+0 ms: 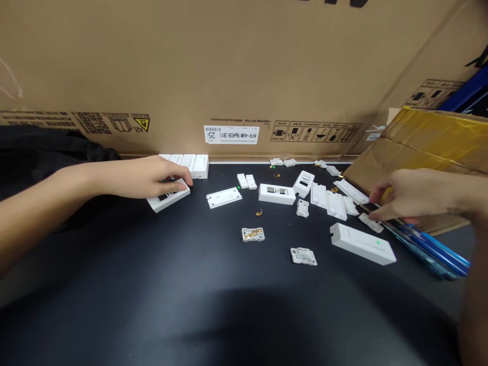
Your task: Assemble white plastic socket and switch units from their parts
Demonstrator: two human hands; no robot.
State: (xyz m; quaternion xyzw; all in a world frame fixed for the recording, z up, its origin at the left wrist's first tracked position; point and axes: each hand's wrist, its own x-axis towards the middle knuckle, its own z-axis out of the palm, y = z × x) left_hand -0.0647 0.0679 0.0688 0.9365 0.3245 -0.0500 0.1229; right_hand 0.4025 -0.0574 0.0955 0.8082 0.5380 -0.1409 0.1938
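Black table holds lots of white plastic switch pcs, spread out w/ small brass clips btw them. Big brown cardboard box stands along the back edge, w/ a white label on it. Row of 4 white switch covers sits at the back. Yellow-taped cardboard flap and a blue strip thing lie on the R side, close to the R hand. Black cloth is far L. L hand reaches in from the L, arm low and flat, fingers curled down on a white switch plate, holding it on the table just in front of the row. R hand hangs over the pcs near a small white strip, fingers bent down; it's blurry, so can't tell if they grip anything.
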